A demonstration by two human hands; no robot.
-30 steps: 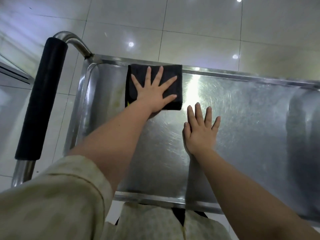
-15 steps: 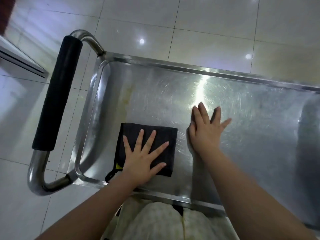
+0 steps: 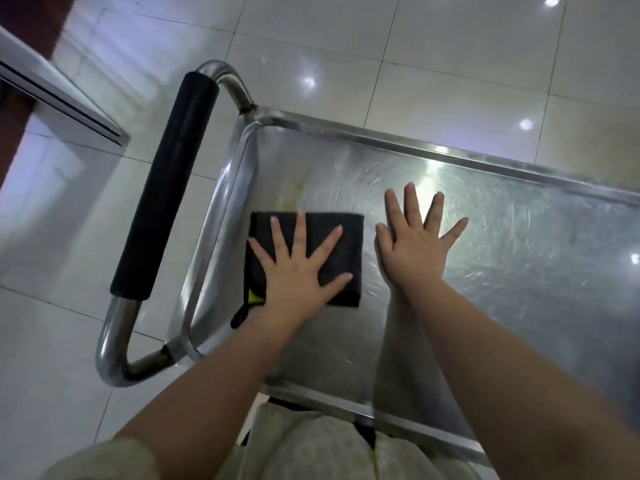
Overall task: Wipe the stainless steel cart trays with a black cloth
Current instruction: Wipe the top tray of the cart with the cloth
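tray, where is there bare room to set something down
Most of the tray right of the right hand is bare, up to the far rim. A bare strip runs between the cloth and the far rim. Crowded: the left end, where the left hand presses the cloth beside the right hand.

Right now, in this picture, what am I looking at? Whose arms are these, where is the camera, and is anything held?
No machine here: these are a person's two bare arms, filmed by a wide-angle camera worn on their head, looking down. The shiny surface is a stainless steel cart tray; the black padded bar on the left is its push handle. The left hand lies flat, fingers spread, pressing a folded black cloth onto the tray. The right hand rests flat on bare metal beside the cloth, just apart from it. Nothing is gripped: both hands are open. Around the cart is glossy tiled floor.
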